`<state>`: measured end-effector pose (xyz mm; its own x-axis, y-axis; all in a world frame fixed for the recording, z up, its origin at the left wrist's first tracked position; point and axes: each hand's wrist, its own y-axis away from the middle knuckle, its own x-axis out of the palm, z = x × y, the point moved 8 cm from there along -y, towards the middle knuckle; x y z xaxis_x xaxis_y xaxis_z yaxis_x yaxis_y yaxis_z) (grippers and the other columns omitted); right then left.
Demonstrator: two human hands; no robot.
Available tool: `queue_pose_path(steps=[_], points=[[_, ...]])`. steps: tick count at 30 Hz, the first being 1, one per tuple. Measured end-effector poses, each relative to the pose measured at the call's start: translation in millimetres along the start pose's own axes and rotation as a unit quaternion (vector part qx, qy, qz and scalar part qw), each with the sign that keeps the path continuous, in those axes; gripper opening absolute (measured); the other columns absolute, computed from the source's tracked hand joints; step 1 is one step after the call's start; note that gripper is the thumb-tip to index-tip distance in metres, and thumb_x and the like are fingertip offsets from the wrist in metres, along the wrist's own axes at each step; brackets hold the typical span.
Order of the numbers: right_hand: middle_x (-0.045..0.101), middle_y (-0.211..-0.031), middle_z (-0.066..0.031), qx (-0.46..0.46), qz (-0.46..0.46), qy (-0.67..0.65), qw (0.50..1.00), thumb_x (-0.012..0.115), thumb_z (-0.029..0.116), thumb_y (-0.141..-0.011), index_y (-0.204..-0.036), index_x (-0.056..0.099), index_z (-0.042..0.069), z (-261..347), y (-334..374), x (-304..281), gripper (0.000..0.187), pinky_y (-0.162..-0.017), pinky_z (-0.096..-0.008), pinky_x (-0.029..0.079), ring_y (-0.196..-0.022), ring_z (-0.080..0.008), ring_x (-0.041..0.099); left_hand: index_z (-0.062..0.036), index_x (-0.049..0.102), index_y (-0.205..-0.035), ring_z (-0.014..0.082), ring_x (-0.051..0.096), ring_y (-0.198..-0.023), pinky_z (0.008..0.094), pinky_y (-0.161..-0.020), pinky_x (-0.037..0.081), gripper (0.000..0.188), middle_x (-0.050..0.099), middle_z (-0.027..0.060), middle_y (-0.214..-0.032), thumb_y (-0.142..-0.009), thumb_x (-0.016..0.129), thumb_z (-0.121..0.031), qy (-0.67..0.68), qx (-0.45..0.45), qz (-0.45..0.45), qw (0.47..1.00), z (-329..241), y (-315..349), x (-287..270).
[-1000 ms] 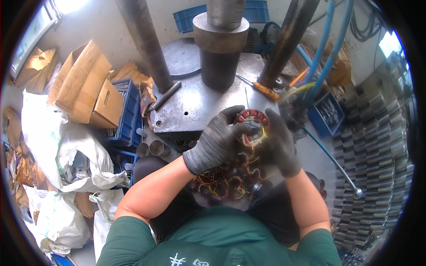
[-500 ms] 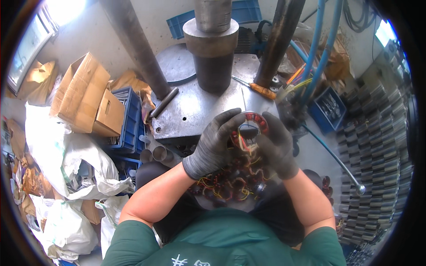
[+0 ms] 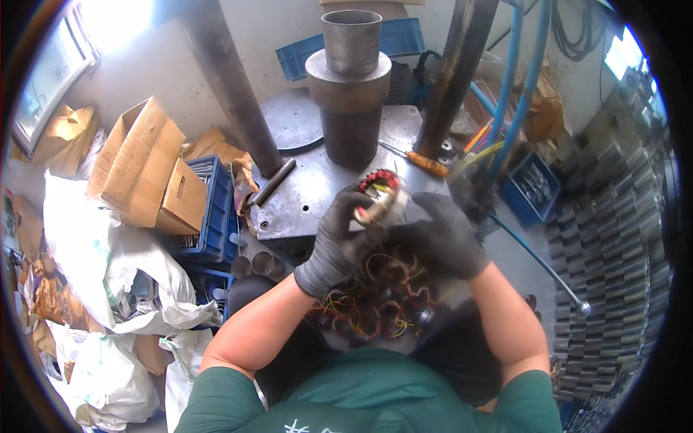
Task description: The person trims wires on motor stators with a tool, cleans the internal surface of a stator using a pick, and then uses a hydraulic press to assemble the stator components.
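Observation:
My left hand (image 3: 341,229), in a dark grey glove, grips a ring-shaped motor stator (image 3: 385,205) with red windings and a pale metal outer face. The stator is tilted and a little blurred. Just to its right, my right hand (image 3: 449,234), gloved alike, has its thumb and fingers apart and holds nothing that shows. Below both hands lies a heap of similar wound stators (image 3: 382,296) with red coils and yellow wires. Beyond them, a steel press table (image 3: 289,209) carries a stacked metal cylinder (image 3: 351,115) with an open sleeve on top.
An orange-handled screwdriver (image 3: 427,164) and a short metal bar (image 3: 274,182) lie on the press table between two thick columns. Cardboard boxes (image 3: 141,162), blue crates and white sacks (image 3: 79,245) crowd the left. Stacked metal rings (image 3: 603,260) and a blue bin (image 3: 533,189) stand at right.
The stator, held between both hands before, has turned and tilted in my left hand. My right hand has come away from it, toward the right. The whole view has shifted slightly.

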<state>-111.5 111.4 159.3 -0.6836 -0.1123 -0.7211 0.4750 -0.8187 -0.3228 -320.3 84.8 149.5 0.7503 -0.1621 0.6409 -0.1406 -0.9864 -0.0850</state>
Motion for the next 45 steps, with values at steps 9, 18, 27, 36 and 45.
queue_pose_path(steps=[9,18,27,36,45], points=[[0.061,-0.151,-0.0111,-0.111,0.088,0.326,0.935,0.07,0.028,-0.095,-0.136,0.068,0.016,-25.5,-2.0,53.1,0.043,-0.119,-0.0623,0.036,-0.141,-0.0391,0.054,-0.0049,0.057,-0.145,0.0272,0.073,-0.088,0.0334,-0.074,0.063,0.071,0.069,0.027,-0.123,-0.104,0.057,-0.063,0.266,-0.054,0.007,0.962,-21.9,-6.6,-19.7],[0.076,-0.097,-0.0114,-0.101,-0.156,0.034,0.982,0.07,0.004,-0.1,-0.115,0.069,0.006,34.7,-20.6,-18.9,0.015,-0.074,-0.0376,0.059,-0.084,-0.0277,0.075,-0.0071,0.061,-0.141,0.0262,0.071,-0.084,0.0367,-0.076,0.061,0.081,0.071,0.0274,-0.118,-0.098,0.055,-0.076,0.307,-0.118,-0.002,0.944,-33.4,1.6,-12.4],[0.073,-0.083,-0.009,0.076,-0.15,-0.115,0.979,0.071,0.011,-0.104,-0.11,0.072,0.002,-30.4,-25.3,1.8,0.011,-0.073,-0.0317,0.056,-0.078,-0.0134,0.072,-0.0064,0.059,-0.143,0.0305,0.074,-0.096,0.039,-0.082,0.063,0.082,0.071,0.0277,-0.118,-0.095,0.062,-0.072,0.331,-0.122,-0.027,0.935,-19.0,-1.9,-12.8],[0.078,-0.099,-0.0104,0.084,-0.142,-0.427,0.889,0.073,0.016,-0.1,-0.111,0.073,-0.001,43.1,-2.6,-36.4,0.021,-0.082,-0.0321,0.061,-0.089,-0.0173,0.076,-0.0056,0.056,-0.146,0.0333,0.072,-0.107,0.0402,-0.084,0.063,0.085,0.069,0.0205,-0.126,-0.092,0.066,-0.071,0.298,-0.124,-0.034,0.946,-1.7,-4.4,-20.1],[0.077,-0.103,-0.0094,0.104,-0.076,-0.412,0.902,0.068,0.013,-0.102,-0.115,0.073,-0.002,52.9,-3.4,-24.6,0.021,-0.092,-0.0325,0.061,-0.097,-0.0168,0.076,-0.006,0.053,-0.149,0.0343,0.069,-0.113,0.0423,-0.086,0.062,0.085,0.068,0.0193,-0.129,-0.095,0.058,-0.072,0.245,-0.133,-0.02,0.96,13.8,-3.5,-16.5]])
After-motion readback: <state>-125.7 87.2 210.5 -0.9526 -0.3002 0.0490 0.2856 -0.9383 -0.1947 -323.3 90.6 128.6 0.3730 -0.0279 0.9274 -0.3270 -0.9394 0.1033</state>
